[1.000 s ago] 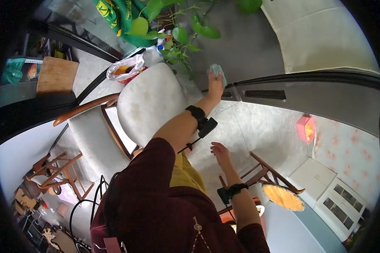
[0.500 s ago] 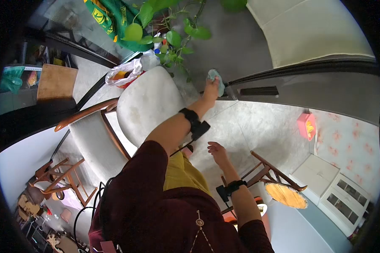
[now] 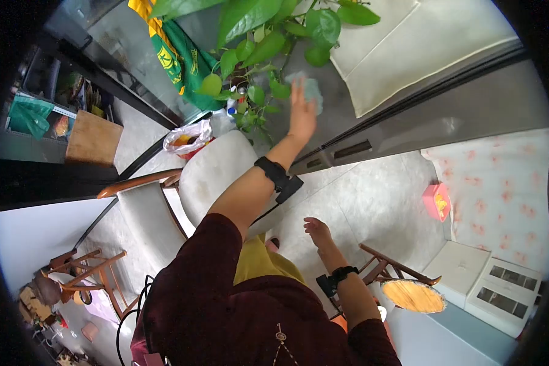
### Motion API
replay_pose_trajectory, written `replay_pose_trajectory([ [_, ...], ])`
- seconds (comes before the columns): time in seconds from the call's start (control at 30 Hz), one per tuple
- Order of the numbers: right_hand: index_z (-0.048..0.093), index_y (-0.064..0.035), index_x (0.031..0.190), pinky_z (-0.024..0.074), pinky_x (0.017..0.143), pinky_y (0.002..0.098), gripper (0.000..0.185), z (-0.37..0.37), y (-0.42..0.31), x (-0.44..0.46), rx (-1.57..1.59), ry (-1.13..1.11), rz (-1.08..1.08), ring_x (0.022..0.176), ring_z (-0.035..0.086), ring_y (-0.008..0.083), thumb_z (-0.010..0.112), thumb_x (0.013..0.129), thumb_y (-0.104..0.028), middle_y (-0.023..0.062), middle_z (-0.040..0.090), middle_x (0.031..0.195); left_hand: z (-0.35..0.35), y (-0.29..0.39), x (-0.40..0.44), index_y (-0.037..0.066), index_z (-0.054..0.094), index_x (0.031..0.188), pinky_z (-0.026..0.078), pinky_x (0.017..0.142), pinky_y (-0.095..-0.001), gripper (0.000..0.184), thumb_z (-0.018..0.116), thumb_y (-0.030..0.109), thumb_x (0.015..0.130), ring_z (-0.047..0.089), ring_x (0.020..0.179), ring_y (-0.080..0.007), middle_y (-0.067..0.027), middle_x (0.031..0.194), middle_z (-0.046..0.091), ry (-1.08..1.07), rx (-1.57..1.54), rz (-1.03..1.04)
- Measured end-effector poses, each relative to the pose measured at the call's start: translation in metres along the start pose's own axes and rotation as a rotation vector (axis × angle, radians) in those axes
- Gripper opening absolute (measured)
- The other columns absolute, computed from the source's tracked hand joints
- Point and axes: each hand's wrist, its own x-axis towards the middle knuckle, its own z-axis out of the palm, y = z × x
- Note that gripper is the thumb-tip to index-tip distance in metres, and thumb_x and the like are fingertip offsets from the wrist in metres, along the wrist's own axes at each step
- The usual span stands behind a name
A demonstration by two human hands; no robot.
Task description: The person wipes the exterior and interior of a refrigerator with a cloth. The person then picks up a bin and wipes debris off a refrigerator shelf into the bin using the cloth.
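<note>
My left hand (image 3: 302, 116) is stretched forward over a grey panel, its fingers extended against a pale green cloth (image 3: 313, 96). The cloth lies flat on the panel (image 3: 338, 113), under and beside the fingers. Green leaves of a trailing plant (image 3: 268, 49) hang close to this hand on its left. My right hand (image 3: 317, 233) is held in the air above the grey floor, fingers loosely bent and somewhat apart, with nothing in it. Black straps with small devices are on both forearms.
A grey-seated chair (image 3: 216, 177) and another seat (image 3: 146, 213) stand at the left, near a plastic bag (image 3: 188, 137). A pale cover (image 3: 402, 55) hangs over the panel. A pink bin (image 3: 436, 202), a round wooden-topped stool (image 3: 413, 296) and white cabinet (image 3: 457, 268) are at the right.
My left hand has moved up the panel with the cloth, and its fingers have straightened. The view has shifted, bringing the plant closer. My right hand has hardly moved.
</note>
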Motion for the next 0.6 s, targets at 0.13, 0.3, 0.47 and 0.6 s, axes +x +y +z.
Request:
replay_pose_trajectory([
  [0.13,0.059,-0.0045,0.112,0.0489,0.070,0.0285,0.027,-0.007,0.013,-0.009,-0.046,0.009,-0.035,0.073,0.057,0.0140,0.056,0.085,-0.006,0.0052,0.063,0.083,-0.004,0.009,0.005,0.003,0.032,0.139,0.025,0.109,-0.0395,0.056,0.050,0.008,0.085,0.025,0.133,-0.0393,-0.0196,0.145,0.024,-0.090,-0.183,-0.416],
  [0.3,0.059,-0.0047,0.111,0.0481,0.066,0.0277,0.027,-0.025,0.010,-0.030,-0.192,-0.003,0.092,0.071,0.058,0.0134,0.053,0.086,-0.010,0.0056,0.064,0.080,-0.005,0.081,0.046,-0.001,0.033,0.137,0.023,0.109,-0.0378,0.055,0.049,0.005,0.084,0.027,0.133,-0.0374,-0.0223,0.142,0.028,-0.025,0.020,0.087],
  [0.47,0.060,-0.0056,0.111,0.0489,0.067,0.0287,0.027,-0.042,0.007,-0.030,-0.252,0.060,-0.008,0.072,0.060,0.0152,0.050,0.088,-0.014,0.0080,0.066,0.084,-0.006,0.057,0.042,-0.003,0.034,0.136,0.020,0.110,-0.0383,0.054,0.048,0.008,0.085,0.023,0.134,-0.0394,-0.0230,0.144,0.025,-0.036,-0.039,-0.119],
  [0.6,0.061,-0.0080,0.110,0.0472,0.062,0.0292,0.026,-0.042,-0.005,-0.029,-0.278,0.113,-0.043,0.065,0.058,0.0153,0.051,0.087,-0.014,0.0056,0.063,0.073,-0.003,0.045,-0.003,-0.001,0.025,0.141,0.020,0.111,-0.0382,0.058,0.047,0.012,0.089,0.020,0.135,-0.0396,-0.0233,0.147,0.017,-0.166,0.050,-0.210],
])
